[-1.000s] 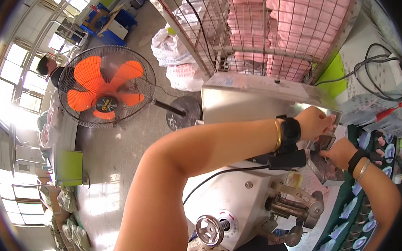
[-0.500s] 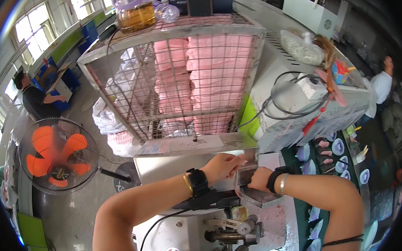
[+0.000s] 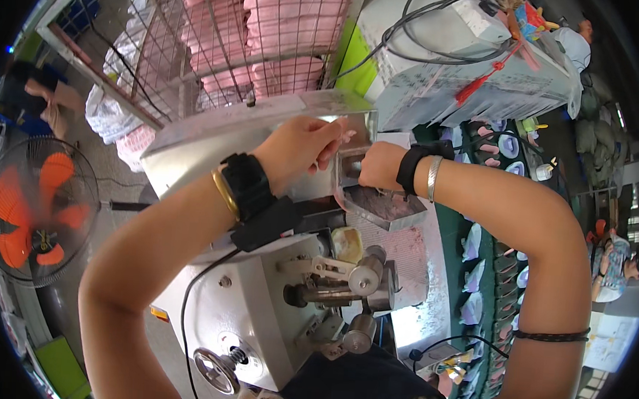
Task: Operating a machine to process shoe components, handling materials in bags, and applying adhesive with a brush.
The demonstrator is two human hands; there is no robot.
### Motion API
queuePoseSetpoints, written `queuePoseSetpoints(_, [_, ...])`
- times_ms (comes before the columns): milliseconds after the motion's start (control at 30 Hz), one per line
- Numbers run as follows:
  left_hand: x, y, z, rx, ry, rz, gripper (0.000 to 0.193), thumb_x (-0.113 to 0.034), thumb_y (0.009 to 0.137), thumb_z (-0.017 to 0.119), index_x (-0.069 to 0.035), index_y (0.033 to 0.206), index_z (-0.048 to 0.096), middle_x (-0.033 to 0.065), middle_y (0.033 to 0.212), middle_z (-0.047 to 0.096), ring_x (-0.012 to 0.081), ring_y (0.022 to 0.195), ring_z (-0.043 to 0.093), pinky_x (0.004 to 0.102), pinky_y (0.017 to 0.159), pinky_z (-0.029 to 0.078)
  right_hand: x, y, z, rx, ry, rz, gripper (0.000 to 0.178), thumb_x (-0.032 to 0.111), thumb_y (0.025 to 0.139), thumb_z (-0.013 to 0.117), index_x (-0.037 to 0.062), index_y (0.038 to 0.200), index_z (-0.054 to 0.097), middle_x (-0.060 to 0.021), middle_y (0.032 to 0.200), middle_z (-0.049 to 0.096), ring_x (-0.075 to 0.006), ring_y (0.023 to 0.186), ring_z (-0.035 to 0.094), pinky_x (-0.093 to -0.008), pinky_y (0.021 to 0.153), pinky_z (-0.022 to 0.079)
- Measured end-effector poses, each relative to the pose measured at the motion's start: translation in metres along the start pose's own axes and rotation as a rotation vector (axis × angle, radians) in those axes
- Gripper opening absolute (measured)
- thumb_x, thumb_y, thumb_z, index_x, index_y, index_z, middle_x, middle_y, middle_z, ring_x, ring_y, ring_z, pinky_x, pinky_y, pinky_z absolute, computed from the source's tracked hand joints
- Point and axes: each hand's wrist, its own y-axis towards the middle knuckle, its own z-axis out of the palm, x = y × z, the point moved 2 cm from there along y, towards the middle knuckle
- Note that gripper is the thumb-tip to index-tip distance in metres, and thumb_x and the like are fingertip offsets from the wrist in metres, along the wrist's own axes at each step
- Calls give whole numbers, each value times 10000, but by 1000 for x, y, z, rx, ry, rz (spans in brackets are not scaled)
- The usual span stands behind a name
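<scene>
My left hand is closed in a pinch above the machine's metal top, with a small pale pink scrap at its fingertips. Just to the right, my right hand is curled with the knuckles up at the rim of a clear-walled box. Whatever its fingers hold is hidden. Brownish-pink debris lies in the bottom of the box. Below the hands stands a cream-coloured machine with metal rollers and a handwheel.
A wire cage with stacked pink material stands ahead. An orange-bladed fan is at left. To the right runs a green conveyor carrying pale lilac shoe-like pieces. A black cable hangs over the machine. Other people are farther off.
The view has tilted down and moved closer, showing more of the machine and less of the cage. Both hands keep nearly the same place beside the clear-walled box.
</scene>
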Motion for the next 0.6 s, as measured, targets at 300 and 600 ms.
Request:
queuePoseSetpoints(300, [1, -15, -1, 10, 65, 63, 470, -480, 995, 474, -131, 680, 492, -43, 636, 472, 69, 600, 470, 241, 575, 399, -1, -12, -18, -55, 108, 98, 147, 143, 810, 561, 134, 896, 680, -123, 761, 678, -351, 756, 673, -433, 664, 530])
queuePoseSetpoints(600, [5, -11, -9, 37, 324, -59, 432, -475, 944, 564, -71, 876, 700, -15, 719, 600, 82, 651, 566, 240, 577, 457, 5, -63, -33, -659, 743, 549, 141, 205, 930, 588, 100, 1018, 621, -108, 775, 625, -279, 712, 635, -370, 636, 481])
